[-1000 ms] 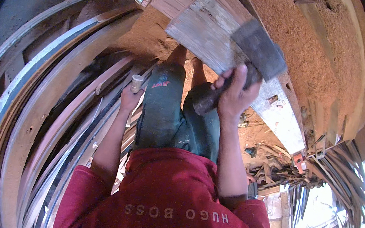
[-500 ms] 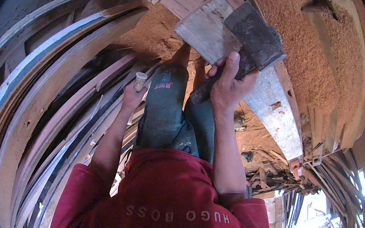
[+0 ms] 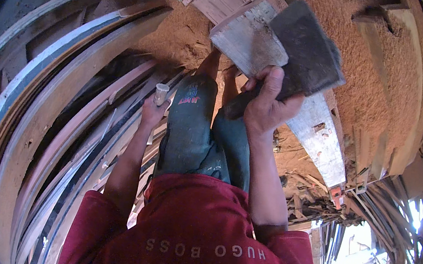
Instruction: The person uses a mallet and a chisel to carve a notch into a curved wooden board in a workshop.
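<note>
My right hand (image 3: 273, 103) is wrapped round the short dark handle of a mallet (image 3: 308, 49), thumb lying along it. The mallet's big square head is dark and worn, and it hangs over a pale, weathered plank (image 3: 248, 36). At my left side, my left hand (image 3: 153, 112) is closed round a pale wooden handle (image 3: 161, 95) with a round, flat end sticking up out of the fist. What lies below that fist is hidden, so the tool's kind cannot be told.
Long curved timbers (image 3: 36, 125) fill the left side. Beyond the mallet, sawdust (image 3: 367, 83) covers the ground. A whitish plank with cut slots (image 3: 322, 141) runs down on the right, near a heap of offcuts (image 3: 304, 200) and stacked thin strips (image 3: 395, 220).
The mallet has moved slightly forward and to the right in my right hand, its head tilting to show more of its broad face. My left hand has hardly moved.
</note>
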`<state>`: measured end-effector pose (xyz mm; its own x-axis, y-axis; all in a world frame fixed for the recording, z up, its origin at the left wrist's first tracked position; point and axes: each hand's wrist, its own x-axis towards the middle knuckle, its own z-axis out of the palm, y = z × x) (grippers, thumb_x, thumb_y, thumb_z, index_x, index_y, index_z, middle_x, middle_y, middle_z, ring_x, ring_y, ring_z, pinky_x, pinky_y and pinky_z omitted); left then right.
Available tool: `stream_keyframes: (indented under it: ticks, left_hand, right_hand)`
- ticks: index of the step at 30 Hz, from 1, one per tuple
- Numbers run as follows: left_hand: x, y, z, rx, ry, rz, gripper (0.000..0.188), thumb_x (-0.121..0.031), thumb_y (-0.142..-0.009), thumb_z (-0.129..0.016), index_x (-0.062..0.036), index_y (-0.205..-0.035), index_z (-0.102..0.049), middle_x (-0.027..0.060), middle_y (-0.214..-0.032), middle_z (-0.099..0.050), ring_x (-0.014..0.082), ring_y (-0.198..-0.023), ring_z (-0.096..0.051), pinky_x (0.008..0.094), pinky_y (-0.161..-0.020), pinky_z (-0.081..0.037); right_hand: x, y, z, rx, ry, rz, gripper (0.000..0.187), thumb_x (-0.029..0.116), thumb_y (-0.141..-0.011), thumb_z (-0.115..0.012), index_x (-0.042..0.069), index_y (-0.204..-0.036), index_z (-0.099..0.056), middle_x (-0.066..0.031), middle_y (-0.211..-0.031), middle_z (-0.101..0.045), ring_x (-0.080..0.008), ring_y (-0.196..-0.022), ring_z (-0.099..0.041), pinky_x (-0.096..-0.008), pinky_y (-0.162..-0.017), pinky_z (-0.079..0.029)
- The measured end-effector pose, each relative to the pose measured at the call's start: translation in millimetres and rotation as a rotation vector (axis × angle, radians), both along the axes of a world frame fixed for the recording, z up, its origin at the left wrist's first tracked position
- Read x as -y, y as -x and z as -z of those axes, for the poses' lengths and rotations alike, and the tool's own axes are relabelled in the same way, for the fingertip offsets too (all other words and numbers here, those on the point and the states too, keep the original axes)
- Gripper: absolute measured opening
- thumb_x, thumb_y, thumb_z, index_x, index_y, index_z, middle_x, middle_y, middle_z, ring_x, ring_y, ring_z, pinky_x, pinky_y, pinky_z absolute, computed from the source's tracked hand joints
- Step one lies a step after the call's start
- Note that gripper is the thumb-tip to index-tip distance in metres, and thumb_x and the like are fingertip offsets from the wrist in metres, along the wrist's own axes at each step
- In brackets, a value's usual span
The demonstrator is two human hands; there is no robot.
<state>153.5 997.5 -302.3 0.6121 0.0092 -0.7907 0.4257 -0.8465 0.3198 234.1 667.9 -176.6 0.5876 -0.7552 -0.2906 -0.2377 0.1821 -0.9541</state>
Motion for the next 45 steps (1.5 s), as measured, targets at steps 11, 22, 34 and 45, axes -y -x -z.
stream_keyframes:
  ticks: [11,22,34,45]
  left_hand:
    - [0.6,3.5,6.5,0.018,0.083,-0.052,0.026,-0.016,-0.083,-0.076,-0.0005,-0.101,-0.065,0.0145,-0.081,-0.070,0.0219,-0.072,-0.069,0.0379,-0.070,-0.053]
    - [-12.4,10.8,17.9,-0.045,0.040,-0.059,0.033,-0.019,-0.082,-0.078,0.0005,-0.105,-0.066,0.0181,-0.090,-0.072,0.0304,-0.085,-0.071,0.0424,-0.079,-0.053]
    - [-11.6,13.2,13.5,-0.038,0.011,-0.027,0.038,-0.022,-0.082,-0.078,0.0004,-0.111,-0.067,0.0195,-0.094,-0.072,0.0341,-0.090,-0.071,0.0427,-0.082,-0.053]
    - [-5.4,10.2,9.1,-0.021,0.021,-0.053,0.035,-0.019,-0.082,-0.077,0.0006,-0.110,-0.067,0.0206,-0.097,-0.072,0.0329,-0.091,-0.071,0.0425,-0.081,-0.053]
  right_hand:
    - [1.0,-6.8,-1.9,-0.142,0.060,-0.026,0.021,0.020,-0.103,-0.058,0.000,-0.103,-0.052,-0.0047,-0.068,-0.059,-0.0120,-0.052,-0.057,-0.0263,-0.046,-0.045]
    - [-4.6,9.0,0.9,-0.047,0.065,-0.121,0.018,0.017,-0.103,-0.056,0.000,-0.102,-0.051,-0.0074,-0.069,-0.059,-0.0139,-0.050,-0.056,-0.0276,-0.045,-0.045]
    - [-0.7,7.2,9.9,-0.227,0.221,-0.201,0.021,0.019,-0.104,-0.056,0.000,-0.101,-0.050,-0.0061,-0.067,-0.058,-0.0124,-0.050,-0.056,-0.0272,-0.044,-0.045]
    - [-6.0,3.7,3.8,-0.274,0.199,-0.186,0.019,0.018,-0.103,-0.058,0.002,-0.103,-0.049,-0.0049,-0.068,-0.059,-0.0134,-0.051,-0.057,-0.0283,-0.044,-0.045]
